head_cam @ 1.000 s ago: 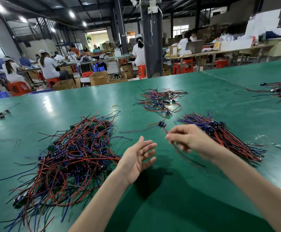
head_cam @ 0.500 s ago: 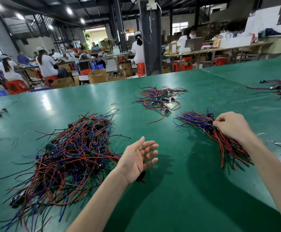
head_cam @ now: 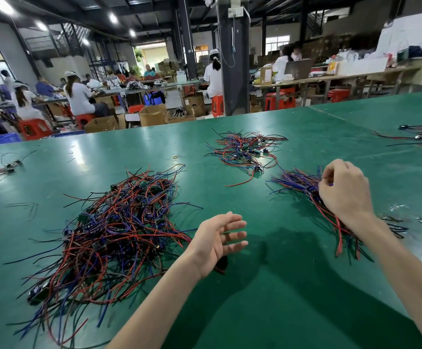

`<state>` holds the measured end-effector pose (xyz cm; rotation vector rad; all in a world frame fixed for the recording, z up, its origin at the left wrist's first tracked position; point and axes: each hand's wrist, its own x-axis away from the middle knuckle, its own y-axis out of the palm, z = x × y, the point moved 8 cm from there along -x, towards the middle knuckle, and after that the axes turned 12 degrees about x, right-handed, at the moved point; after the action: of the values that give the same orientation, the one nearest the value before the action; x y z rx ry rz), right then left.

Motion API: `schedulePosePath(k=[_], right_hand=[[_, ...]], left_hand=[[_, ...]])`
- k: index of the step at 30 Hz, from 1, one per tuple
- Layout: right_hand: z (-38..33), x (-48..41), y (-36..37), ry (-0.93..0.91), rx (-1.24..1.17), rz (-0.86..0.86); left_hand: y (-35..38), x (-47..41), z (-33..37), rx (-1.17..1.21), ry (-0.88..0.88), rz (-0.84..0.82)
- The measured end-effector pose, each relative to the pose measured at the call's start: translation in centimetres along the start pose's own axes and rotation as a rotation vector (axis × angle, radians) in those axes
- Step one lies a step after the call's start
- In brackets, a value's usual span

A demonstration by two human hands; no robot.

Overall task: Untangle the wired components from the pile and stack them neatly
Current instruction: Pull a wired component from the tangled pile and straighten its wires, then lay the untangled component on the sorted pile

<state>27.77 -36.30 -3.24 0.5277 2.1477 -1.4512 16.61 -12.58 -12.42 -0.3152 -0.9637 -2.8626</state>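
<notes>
Your table (head_cam: 91, 157) has a smooth green covering, glossy enough to mirror the ceiling lamps (head_cam: 113, 18). The tangled pile (head_cam: 119, 235) by its left edge and the bundle (head_cam: 295, 180) toward the right are thin wires in smooth, faintly shiny plastic insulation. Crinkled clear film (head_cam: 396, 207) glints near the right edge.

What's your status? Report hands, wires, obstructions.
Left hand open, palm up, beside tangled pile. Right hand pinching at connector end of neat stack. Smaller tangle lies beyond, apart from both hands.

Tangled pile (head_cam: 114, 230) L, neat stack (head_cam: 296, 181) R
</notes>
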Motion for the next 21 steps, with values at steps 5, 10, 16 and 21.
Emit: schedulePosePath(k=[5,10,16,21], right_hand=[[-3.8,2.1,1.8,-0.11,-0.195,-0.066],[-6.8,4.9,4.2,-0.282,-0.154,-0.149],[-7.4,6.2,5.8,-0.357,-0.115,-0.197],[-7.1,6.0,6.3,-0.339,-0.135,-0.223]], left_hand=[[0.6,0.4,1.3,-0.32,0.28,-0.009],[2.3,1.7,1.8,-0.974,0.67,-0.043],[2.2,3.2,5.3,-1.365,0.942,0.249],[0.2,2.5,8.4,-1.659,0.77,0.516]])
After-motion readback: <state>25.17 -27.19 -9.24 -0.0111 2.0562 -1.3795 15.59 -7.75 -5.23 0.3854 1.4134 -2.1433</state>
